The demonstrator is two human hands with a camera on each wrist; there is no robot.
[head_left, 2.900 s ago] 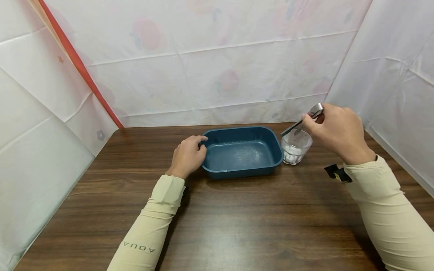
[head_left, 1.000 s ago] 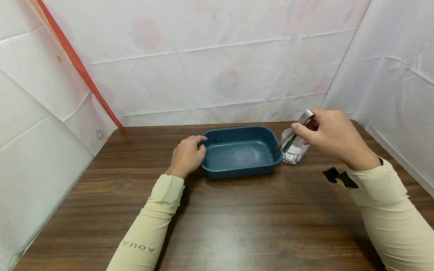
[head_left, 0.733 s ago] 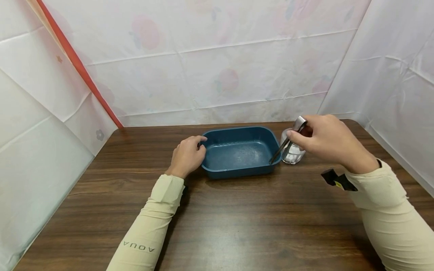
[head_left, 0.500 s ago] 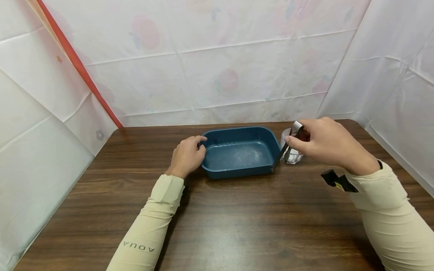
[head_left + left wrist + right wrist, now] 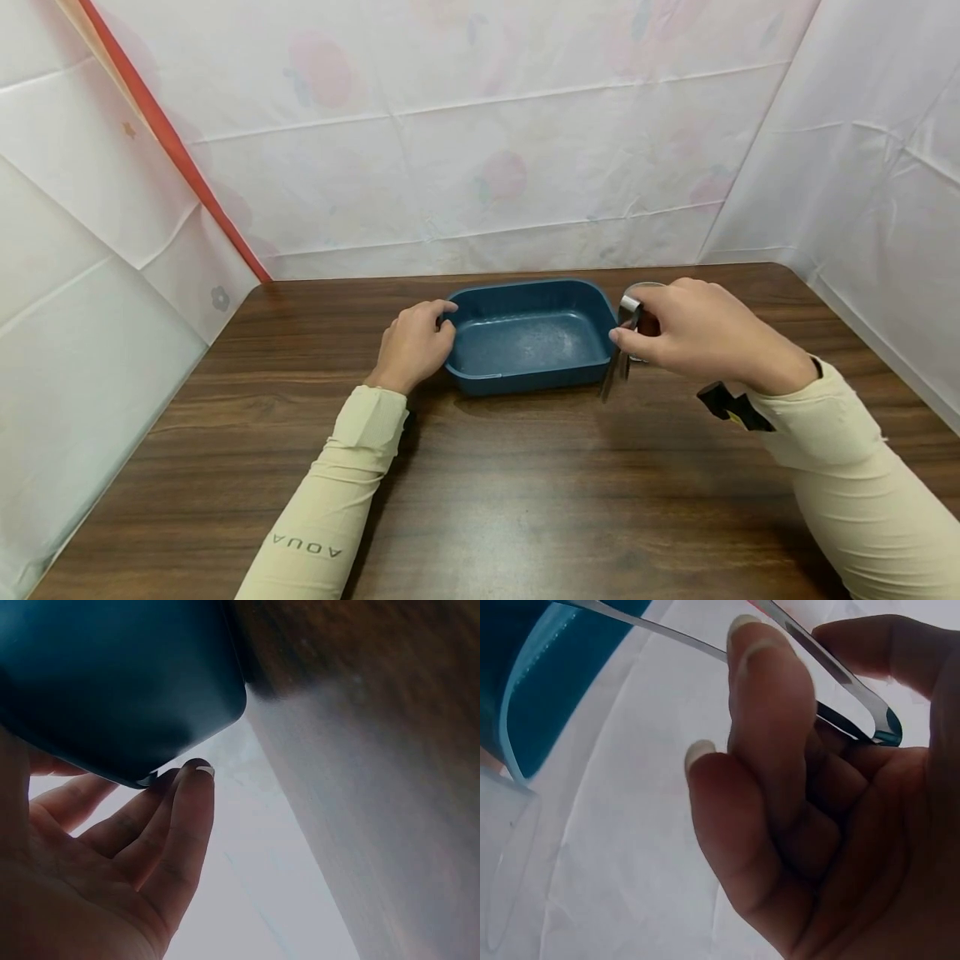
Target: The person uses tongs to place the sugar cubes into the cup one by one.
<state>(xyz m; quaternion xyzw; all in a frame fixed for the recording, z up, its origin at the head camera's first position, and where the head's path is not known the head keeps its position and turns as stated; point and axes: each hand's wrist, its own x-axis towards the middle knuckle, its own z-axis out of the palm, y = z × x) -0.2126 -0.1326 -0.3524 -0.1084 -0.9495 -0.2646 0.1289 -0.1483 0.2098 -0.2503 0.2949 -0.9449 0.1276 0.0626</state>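
Observation:
A blue plastic basin (image 5: 536, 337) stands on the table. My left hand (image 5: 412, 346) is at its left end, thumb and index finger at the rim. In the left wrist view, the remaining left fingers (image 5: 184, 840) are loosely bent beneath the basin's corner. My right hand (image 5: 690, 333) holds metal tongs (image 5: 847, 675) near their bend, with the arms pointing down beside the basin's near right corner. Nothing shows between the blurred tong tips. Behind that hand a clear glass (image 5: 643, 285) is mostly hidden; its edge appears in the right wrist view. Its contents are out of sight.
The wooden table (image 5: 480, 492) extends toward me from the basin. Pale printed sheeting (image 5: 450, 150) hangs behind the table and along both sides. A black strap piece (image 5: 733, 408) sticks out from the right cuff.
My right hand has moved left and toward me, carrying the tongs from above the glass past the basin's right end. The hand now covers most of the glass. My left hand stays put.

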